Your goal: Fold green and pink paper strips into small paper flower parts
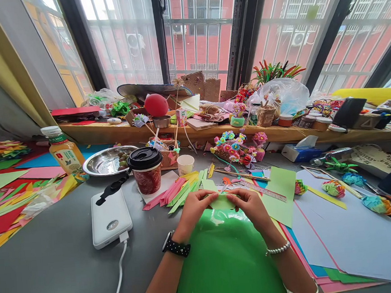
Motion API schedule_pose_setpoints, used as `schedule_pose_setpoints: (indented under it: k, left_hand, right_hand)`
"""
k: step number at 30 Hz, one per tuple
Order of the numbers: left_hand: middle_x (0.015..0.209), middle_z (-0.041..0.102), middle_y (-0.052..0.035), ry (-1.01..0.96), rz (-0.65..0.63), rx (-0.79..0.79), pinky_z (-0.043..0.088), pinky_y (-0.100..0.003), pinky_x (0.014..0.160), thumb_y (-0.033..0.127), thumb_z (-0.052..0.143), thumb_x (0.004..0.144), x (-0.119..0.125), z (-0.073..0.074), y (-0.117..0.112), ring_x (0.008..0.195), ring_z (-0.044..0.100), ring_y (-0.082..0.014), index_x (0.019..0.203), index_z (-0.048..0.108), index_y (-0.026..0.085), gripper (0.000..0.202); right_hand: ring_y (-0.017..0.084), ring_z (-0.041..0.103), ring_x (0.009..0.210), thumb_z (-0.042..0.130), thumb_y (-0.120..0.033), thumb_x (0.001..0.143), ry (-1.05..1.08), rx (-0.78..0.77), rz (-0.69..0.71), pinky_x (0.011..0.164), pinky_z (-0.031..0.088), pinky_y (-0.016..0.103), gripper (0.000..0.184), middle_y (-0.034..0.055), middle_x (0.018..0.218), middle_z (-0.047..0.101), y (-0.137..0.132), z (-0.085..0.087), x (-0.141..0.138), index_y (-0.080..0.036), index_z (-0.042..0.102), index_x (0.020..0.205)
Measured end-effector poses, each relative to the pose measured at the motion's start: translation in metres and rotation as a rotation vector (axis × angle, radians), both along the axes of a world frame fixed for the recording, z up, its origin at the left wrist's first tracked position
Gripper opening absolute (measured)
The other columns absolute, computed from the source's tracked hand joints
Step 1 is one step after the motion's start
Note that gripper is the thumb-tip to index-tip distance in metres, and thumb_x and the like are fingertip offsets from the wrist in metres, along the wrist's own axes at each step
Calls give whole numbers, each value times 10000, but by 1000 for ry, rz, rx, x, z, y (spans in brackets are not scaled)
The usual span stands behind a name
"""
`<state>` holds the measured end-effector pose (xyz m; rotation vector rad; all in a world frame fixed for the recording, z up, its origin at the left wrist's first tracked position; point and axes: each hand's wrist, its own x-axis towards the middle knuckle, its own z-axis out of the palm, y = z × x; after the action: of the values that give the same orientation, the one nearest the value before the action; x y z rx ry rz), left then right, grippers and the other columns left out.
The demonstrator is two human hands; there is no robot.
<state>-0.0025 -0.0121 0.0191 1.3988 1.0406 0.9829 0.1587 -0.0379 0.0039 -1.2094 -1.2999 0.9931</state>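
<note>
Both of my hands pinch a small light green paper piece [222, 201] over a glossy green sheet [224, 252] on the grey table. My left hand [195, 207] grips its left edge with curled fingers; a black watch sits on that wrist. My right hand [250, 205] holds the right edge, with bead and silver bracelets on that arm. Just beyond my fingers lie folded paper strips [177, 191] in pink, green and yellow, a ruler [265, 190] and a larger light green sheet [280, 194].
A white power bank [110, 218] with its cable lies to the left, beside a lidded paper cup [146, 169], a small white cup [185, 164], a metal bowl [107, 161] and a juice bottle [65, 152]. Coloured paper piles sit far left; paper flowers [236, 145] and craft clutter fill the windowsill.
</note>
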Motion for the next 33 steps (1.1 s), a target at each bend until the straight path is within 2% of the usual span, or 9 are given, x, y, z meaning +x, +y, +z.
schedule_pose_setpoints:
  k: [6,12,19,33]
  left_hand:
    - [677,632,-38,16,-25,3,400,-202,525,363,612,633,-2,-2,1,605,533,-130,679,681,127,249]
    - [697,642,-43,63,-12,39,401,-206,525,372,620,616,-1,-3,3,632,548,-146,692,678,133,257]
    - [728,662,-44,98,-17,109,432,-228,612,354,619,618,0,1,0,723,573,-179,687,678,153,221]
    - [709,665,-39,59,37,81,431,-240,607,354,633,605,0,1,0,701,579,-182,679,686,152,221]
  right_hand:
    - [89,476,462,641,-370,644,22,-17,12,429,404,213,238,9,594,593,0,-1,0,-140,652,708]
    - [94,477,469,640,-378,641,21,-18,21,433,407,217,242,4,579,583,1,-4,0,-142,643,696]
    - [103,492,482,637,-412,634,-12,-4,33,445,429,223,283,12,597,594,0,-1,-1,-144,647,724]
    - [108,500,468,608,-432,668,19,23,-23,468,420,233,291,13,564,587,0,0,-1,-145,651,696]
